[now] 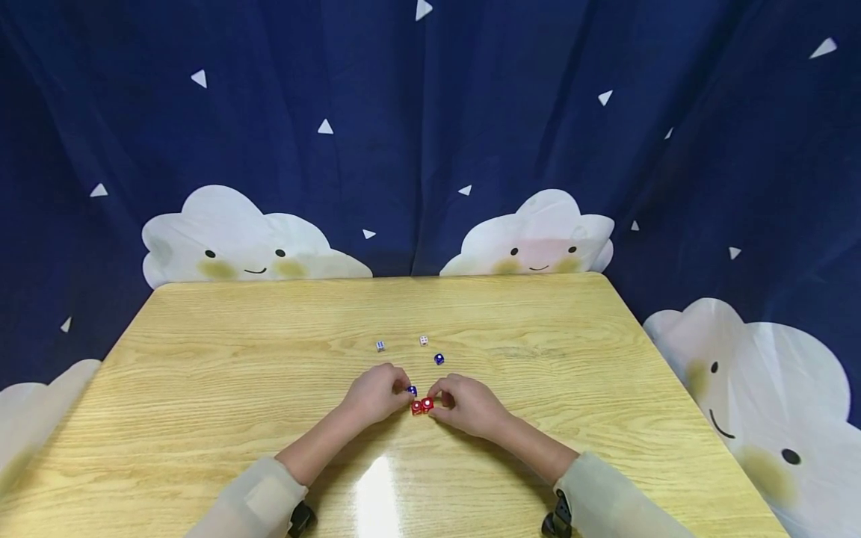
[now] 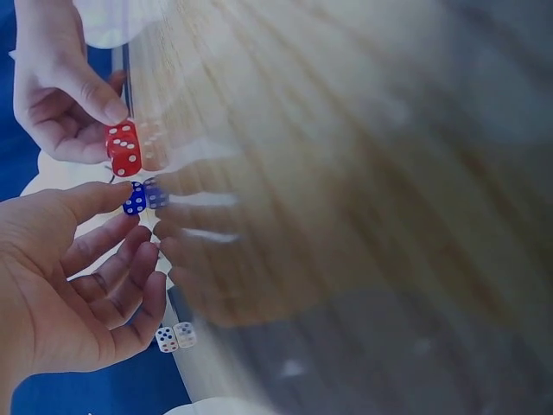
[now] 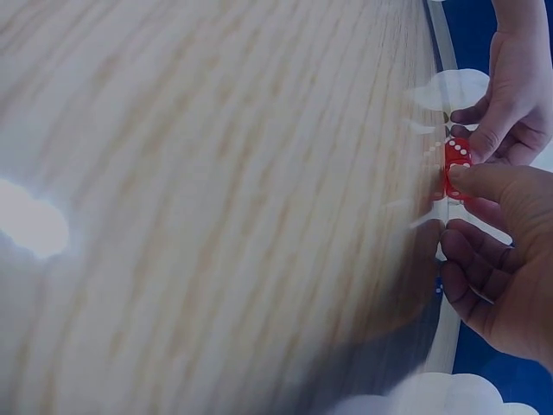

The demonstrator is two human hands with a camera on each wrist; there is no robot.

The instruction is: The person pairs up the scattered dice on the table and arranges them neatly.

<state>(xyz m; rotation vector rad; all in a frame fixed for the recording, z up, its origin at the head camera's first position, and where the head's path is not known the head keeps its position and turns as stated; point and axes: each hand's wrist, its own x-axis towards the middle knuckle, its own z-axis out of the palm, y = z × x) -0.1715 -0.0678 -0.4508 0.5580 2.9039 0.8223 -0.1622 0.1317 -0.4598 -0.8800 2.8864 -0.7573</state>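
Two red dice sit side by side on the table between the hands. My right hand (image 1: 474, 407) pinches the right red die (image 1: 427, 404) between thumb and forefinger. Touching it is the left red die (image 1: 416, 408). Just behind this pair is a blue die (image 1: 412, 390), held at its sides by the thumb and forefinger of my left hand (image 1: 377, 394). In the left wrist view that blue die (image 2: 134, 199) rests on the tabletop, close to the red ones. The remaining fingers of both hands are loosely bent.
Farther back on the wooden table (image 1: 269, 344) lie a second blue die (image 1: 439, 359), a white die (image 1: 424, 341) and another white die with blue pips (image 1: 380, 346). A dark blue curtain (image 1: 377, 112) with clouds hangs behind the table's far edge.
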